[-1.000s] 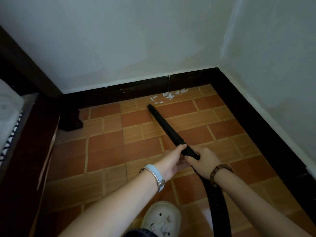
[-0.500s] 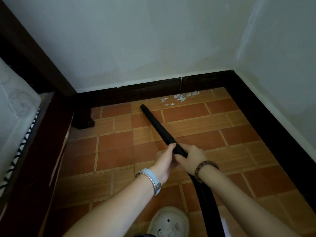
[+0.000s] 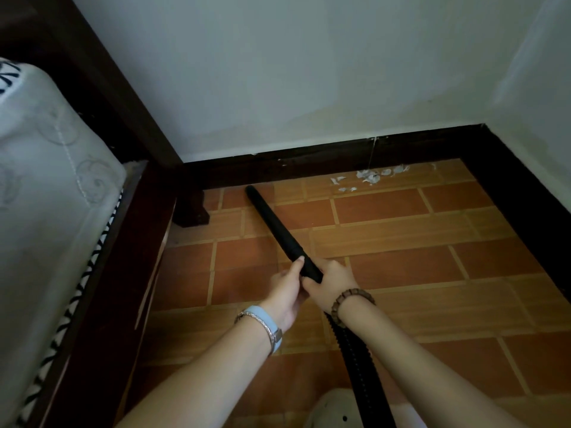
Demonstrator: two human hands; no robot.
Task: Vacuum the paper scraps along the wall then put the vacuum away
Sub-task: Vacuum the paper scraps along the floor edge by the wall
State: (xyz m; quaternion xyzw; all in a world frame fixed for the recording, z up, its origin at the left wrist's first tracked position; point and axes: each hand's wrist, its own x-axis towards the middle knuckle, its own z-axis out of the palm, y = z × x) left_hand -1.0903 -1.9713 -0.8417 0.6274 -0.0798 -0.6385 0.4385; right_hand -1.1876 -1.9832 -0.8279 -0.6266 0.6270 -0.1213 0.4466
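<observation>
Hands first: I see the left hand [image 3: 285, 291] and the right hand [image 3: 332, 281] both gripping the near end of the black vacuum tube [image 3: 278, 225]; the left thumb lies along its top, the right fingers curl over it just behind, and the two hands touch each other. From my screen the tube runs away and to the left over the tiled floor [image 3: 401, 230]; its tip sits at the far edge of the floor, just beside the dark skirting board [image 3: 309, 162] and near the leg of the bed frame [image 3: 117, 273]; whether the tip touches the tiles I cannot tell. A ribbed black hose [image 3: 358, 359] drops from under the right wrist toward the near edge of the floor.

I find the paper scraps [image 3: 367, 177] in a loose white cluster along the far edge of the floor, toward its far right corner, close against the skirting and well to the right of the tip. A pale blue watch band [image 3: 265, 322] circles the left wrist; a beaded bracelet [image 3: 352, 302] circles the right; a white mattress [image 3: 46, 196] lies on the bed frame along the left edge; a white slipper [image 3: 333, 409] shows at the near edge, beside the hose.
</observation>
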